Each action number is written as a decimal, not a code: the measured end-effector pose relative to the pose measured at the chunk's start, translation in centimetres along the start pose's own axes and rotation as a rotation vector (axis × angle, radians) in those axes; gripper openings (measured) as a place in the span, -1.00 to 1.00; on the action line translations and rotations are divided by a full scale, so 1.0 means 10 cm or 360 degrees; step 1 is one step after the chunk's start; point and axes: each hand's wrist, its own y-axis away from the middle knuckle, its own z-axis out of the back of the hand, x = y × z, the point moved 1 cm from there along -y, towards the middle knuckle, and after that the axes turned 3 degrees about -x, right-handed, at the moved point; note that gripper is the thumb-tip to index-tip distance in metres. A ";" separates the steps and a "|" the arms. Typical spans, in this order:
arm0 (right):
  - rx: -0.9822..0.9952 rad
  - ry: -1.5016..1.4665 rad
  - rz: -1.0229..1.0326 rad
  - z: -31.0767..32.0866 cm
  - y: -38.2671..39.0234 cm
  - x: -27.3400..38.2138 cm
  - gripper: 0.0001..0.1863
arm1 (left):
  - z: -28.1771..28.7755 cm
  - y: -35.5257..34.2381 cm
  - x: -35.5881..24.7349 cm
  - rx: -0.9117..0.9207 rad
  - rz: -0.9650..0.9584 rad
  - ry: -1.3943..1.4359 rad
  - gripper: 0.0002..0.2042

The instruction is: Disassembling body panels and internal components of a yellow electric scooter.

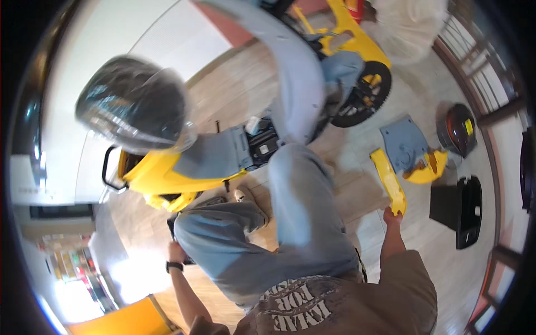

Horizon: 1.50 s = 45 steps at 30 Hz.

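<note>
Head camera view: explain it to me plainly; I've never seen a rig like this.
No robot here: just a person's two bare hands. The picture comes from a fisheye camera on their head, looking down, so straight edges bend. The right hand holds the end of a long, curved yellow plastic panel. The left hand is near the left knee; its grip is unclear. On the greyish floor lie a blue-grey plastic panel and a black plastic box. Ahead stands a yellow-and-grey scooter.

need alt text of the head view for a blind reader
A person's right grip holds a curved yellow panel near a yellow-and-grey scooter. A grey panel, a yellow piece and a black bin-shaped part are on the floor. The left grip is beside the left knee.
</note>
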 end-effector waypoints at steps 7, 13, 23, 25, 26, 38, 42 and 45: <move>0.0792 0.0793 -0.0287 -2.12 1.33 -0.44 -0.79 | 1.13 -0.82 -1.51 -0.0338 0.0151 0.0811 -0.57; 0.1753 0.1600 0.0284 -3.77 4.32 -2.01 -0.75 | 0.93 -1.47 -2.47 0.0001 -0.0657 0.0714 -0.63; 0.2305 0.3719 0.0460 -4.04 4.89 -4.44 -0.76 | 0.34 -2.10 -2.61 -0.0122 -0.0414 0.0733 -0.67; 0.2368 0.4059 0.0868 -4.15 4.55 -4.82 -0.70 | 0.19 -2.18 -2.29 -0.0028 -0.0399 0.0448 -0.68; 0.2313 0.4103 0.0804 -4.14 4.47 -4.93 -0.70 | 0.28 -2.16 -2.20 0.0009 -0.0315 0.0394 -0.68; 0.2223 0.4802 0.1692 -4.10 4.45 -5.29 -0.80 | 0.47 -2.27 -2.20 0.0280 -0.0243 0.0301 -0.70; 0.2321 0.4734 0.1822 -4.01 4.47 -5.31 -0.84 | 0.41 -2.28 -2.21 0.0300 -0.0286 0.0291 -0.71; 0.2432 0.4750 0.1876 -3.80 4.40 -5.37 -0.84 | 0.39 -2.29 -2.18 0.0276 -0.0239 0.0203 -0.72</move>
